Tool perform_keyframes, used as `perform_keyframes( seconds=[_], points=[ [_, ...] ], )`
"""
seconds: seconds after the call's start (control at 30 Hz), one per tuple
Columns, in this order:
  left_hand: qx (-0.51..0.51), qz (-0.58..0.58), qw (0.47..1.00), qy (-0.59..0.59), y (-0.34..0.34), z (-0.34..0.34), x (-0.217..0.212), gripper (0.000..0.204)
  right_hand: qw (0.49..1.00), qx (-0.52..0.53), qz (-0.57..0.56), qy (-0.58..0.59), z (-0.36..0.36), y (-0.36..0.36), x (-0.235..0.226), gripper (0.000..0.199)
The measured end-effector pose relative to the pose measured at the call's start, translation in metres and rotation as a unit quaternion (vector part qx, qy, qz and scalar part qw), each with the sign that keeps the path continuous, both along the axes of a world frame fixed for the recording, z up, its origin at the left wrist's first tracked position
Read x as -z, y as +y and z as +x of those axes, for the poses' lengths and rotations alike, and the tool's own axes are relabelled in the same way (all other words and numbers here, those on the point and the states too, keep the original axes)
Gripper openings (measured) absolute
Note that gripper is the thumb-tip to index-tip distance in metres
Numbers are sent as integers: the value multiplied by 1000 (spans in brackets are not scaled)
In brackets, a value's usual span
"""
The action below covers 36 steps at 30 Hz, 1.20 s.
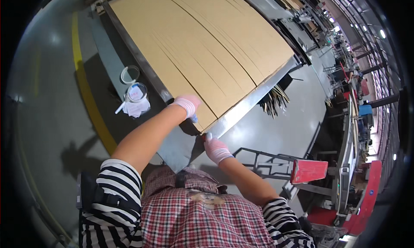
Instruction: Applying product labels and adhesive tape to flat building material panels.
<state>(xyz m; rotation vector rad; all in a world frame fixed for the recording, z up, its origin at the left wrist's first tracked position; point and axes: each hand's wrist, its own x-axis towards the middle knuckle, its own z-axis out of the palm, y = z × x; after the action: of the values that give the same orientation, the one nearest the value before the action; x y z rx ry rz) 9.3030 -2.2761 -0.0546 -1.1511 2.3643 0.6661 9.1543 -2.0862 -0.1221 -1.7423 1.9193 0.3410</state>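
Both my hands wear pink-and-white knit gloves and are at the near corner of a big stack of tan boards [202,45]. My left hand [189,104] lies over the board's left edge near that corner. Its fingers are mostly hidden, with a bluish patch showing below them. A black piece [189,127] hangs at the edge under it. At the corner tip, my right hand [214,148] is closed with the thumb up, around a small dark and red thing [204,137] too covered to name. Long dark lines run across the top board.
A metal frame edge [235,116] borders the boards. On the left stand a clear tub [136,92] with papers and a lid ring [130,74]. Thin strips [276,100] bundle at the right. A black rack with a red panel [308,171] stands to my right.
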Motion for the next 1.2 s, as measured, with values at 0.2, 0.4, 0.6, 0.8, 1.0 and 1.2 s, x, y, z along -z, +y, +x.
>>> perform_keyframes(
  seconds=[0.2,0.4,0.6,0.8,1.0,1.2],
  points=[
    [15,3,1000,-1,8,21,10,64,995,-23,75,-60,-34,51,-30,31],
    [23,-39,999,4,4,0,6,60,999,-50,10,-18,-36,43,-5,29],
    [-14,-16,1000,16,-1,10,14,56,993,-28,117,-11,-135,124,-37,37],
    [-11,-8,1000,3,6,18,23,56,981,-45,-187,-28,-119,-65,-103,44],
    [-273,39,877,394,126,48,7,36,892,-282,-353,-3,-74,-180,-118,75],
    [-682,203,194,675,145,21,55,67,788,-551,-226,-158,-51,-145,-91,61]
  ],
)
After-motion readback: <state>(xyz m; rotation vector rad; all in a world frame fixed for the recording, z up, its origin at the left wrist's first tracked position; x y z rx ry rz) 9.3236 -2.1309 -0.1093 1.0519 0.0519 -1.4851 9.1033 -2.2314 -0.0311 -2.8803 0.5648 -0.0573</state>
